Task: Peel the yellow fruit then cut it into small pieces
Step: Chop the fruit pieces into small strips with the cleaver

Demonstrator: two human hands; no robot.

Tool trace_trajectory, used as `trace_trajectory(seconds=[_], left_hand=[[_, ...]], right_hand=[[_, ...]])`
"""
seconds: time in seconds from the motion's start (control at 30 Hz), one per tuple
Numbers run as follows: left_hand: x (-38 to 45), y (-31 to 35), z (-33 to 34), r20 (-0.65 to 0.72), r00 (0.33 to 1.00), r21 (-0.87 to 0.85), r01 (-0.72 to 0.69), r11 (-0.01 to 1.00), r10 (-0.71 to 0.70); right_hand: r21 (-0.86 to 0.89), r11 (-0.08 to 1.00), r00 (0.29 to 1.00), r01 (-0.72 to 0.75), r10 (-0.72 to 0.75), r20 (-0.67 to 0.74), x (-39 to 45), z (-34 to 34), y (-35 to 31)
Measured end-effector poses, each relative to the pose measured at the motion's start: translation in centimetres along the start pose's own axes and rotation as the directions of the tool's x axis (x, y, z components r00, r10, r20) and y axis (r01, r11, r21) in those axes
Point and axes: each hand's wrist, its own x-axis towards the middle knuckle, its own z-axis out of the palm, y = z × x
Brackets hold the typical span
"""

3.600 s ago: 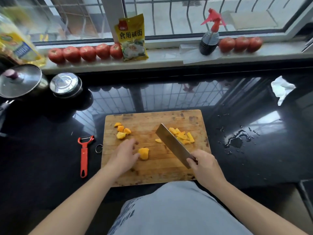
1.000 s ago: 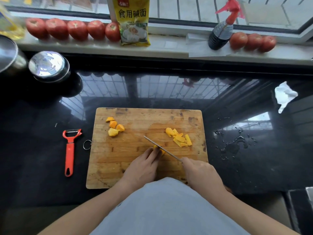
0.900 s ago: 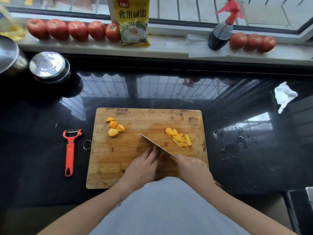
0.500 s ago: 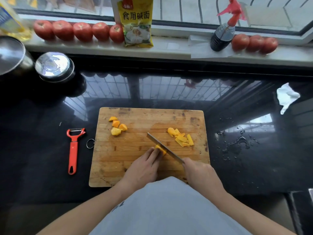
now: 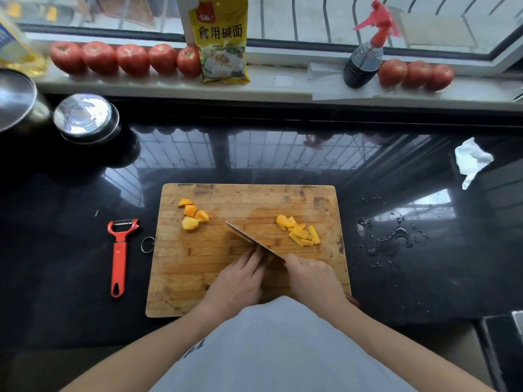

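A wooden cutting board [image 5: 226,278] lies on the black counter. My right hand [image 5: 311,275] grips the handle of a cleaver [image 5: 249,239], whose blade runs diagonally up-left with its edge down on the board. My left hand [image 5: 240,281] sits right beside the blade, fingertips on a piece of yellow fruit [image 5: 270,259] that is almost hidden between fingers and blade. A few orange-yellow chunks [image 5: 192,216] lie at the board's upper left. Several cut yellow pieces [image 5: 300,233] lie at its upper right.
A red peeler [image 5: 119,253] lies left of the board. Water drops [image 5: 390,239] and a crumpled tissue [image 5: 471,159] are on the right. Steel lidded pots [image 5: 85,117] stand at the back left. Tomatoes [image 5: 127,58], a yellow packet [image 5: 222,41] and a spray bottle [image 5: 365,58] line the windowsill.
The large fruit piece was brought toward the board's near middle. The cleaver has gone up and down beside my left fingers; now its edge is down on the fruit piece.
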Motion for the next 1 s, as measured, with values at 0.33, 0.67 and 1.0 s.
trace_trajectory(seconds=[0.33,0.67,1.0], left_hand=[[-0.5,-0.4,1.5,-0.093,0.994,0.135,-0.046,0.99,0.059],[-0.2,-0.2,1.2,-0.076,0.996,0.098,-0.037,0.995,0.044],[-0.7,-0.2,1.1,-0.041,0.999,0.014,0.007,1.0,-0.006]], right_hand=[[0.046,0.998,0.995,-0.041,0.045,-0.091,-3.6,-1.0,1.6],[-0.002,1.0,0.999,-0.023,0.023,0.022,-3.4,-0.5,1.3],[0.069,0.994,0.993,-0.081,0.087,-0.083,-0.6,-1.0,0.6]])
